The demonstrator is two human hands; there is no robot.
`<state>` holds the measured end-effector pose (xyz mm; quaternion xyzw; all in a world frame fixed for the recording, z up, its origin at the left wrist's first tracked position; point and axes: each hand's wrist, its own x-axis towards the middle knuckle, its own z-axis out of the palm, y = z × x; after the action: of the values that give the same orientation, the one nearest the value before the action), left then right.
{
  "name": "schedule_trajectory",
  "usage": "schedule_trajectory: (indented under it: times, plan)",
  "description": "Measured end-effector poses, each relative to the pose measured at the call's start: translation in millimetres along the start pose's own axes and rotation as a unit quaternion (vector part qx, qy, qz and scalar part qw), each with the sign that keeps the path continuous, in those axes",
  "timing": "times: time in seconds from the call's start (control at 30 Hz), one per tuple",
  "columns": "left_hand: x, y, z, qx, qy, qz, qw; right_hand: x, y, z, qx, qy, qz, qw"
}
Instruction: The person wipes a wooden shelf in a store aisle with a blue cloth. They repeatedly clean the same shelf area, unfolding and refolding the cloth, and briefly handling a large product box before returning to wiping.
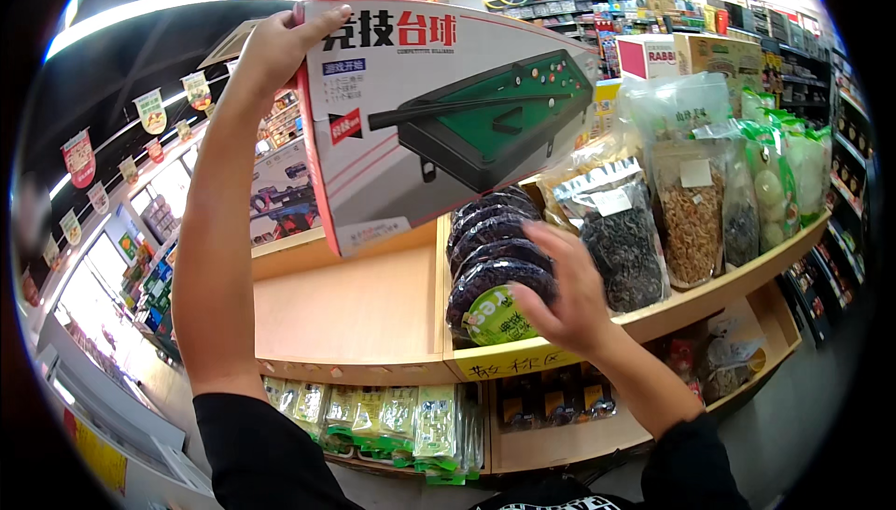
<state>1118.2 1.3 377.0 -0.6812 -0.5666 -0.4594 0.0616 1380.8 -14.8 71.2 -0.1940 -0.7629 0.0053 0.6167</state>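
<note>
My left hand (280, 48) grips the upper left corner of a large boxed toy pool table set (455, 118), thumb on its front face. The box is tilted above the shelf, its front showing a green pool table with balls and a cue. My right hand (574, 286), slightly blurred, has its fingers apart and holds nothing. It is in front of a row of round, dark, plastic-wrapped packs (500, 244); the nearest bears a green label. Whether the fingers touch the packs, I cannot tell. Right of that hand stands a clear bag of dark dried food (623, 244).
A bare wooden shelf compartment (350, 307) lies below the box. Bags of brown dried food (693, 209) stand at right, before cartons (717, 65). Green-and-clear packets (392, 419) hang below the shelf's front edge. Behind the pool box is another box picturing toy guns (283, 195).
</note>
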Motion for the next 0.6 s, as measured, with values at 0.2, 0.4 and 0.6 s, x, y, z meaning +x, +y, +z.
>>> schedule_trajectory:
  times: [0.2, 0.4, 0.6]
  plan:
    - [-8.2, 77.1, 17.2, 0.229, 0.031, 0.086, 0.969, 100.4, -85.9, 38.9, -0.113, 0.064, -0.016, 0.991]
    - [-21.2, 154.8, 44.5, 0.206, 0.027, 0.136, 0.969, 131.4, -111.0, 10.7, -0.223, 0.128, 0.08, 0.963]
    - [-29.5, 151.7, 71.4, 0.074, -0.109, 0.209, 0.969, 94.6, -84.6, -106.9, -0.102, 0.169, 0.227, 0.954]
